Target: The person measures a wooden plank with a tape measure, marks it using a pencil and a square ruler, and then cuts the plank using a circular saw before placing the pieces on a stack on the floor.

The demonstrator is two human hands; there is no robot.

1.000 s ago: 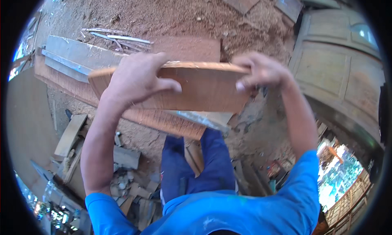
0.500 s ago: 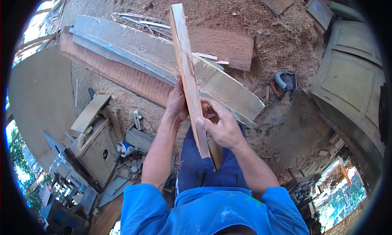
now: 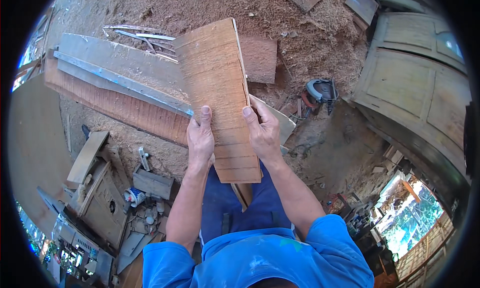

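Observation:
A rough-sawn wooden board [image 3: 215,83] is held up in front of me, its broad brown face showing and its far end tilted slightly left. My left hand [image 3: 201,140] grips its left edge, thumb lying on the face and fingers hidden behind. On the opposite edge, my right hand [image 3: 264,133] is closed the same way, thumb at the front. Below the board's near end, a narrow piece of wood [image 3: 243,195] shows between my legs. Behind the held board lie long planks [image 3: 120,53] with a grey straight strip [image 3: 120,79] along them.
Sawdust [image 3: 210,8] covers the ground ahead. A circular saw [image 3: 320,93] lies to the right, near a large wooden cabinet [image 3: 410,83]. At the left are a small wooden cabinet [image 3: 107,200], a tin [image 3: 134,196] and scattered offcuts. Thin wood strips [image 3: 145,36] lie beyond the planks.
The board has been turned from its narrow edge to its broad face. My hands have shifted to opposite edges, and the whole view has swung so the surroundings sit further left.

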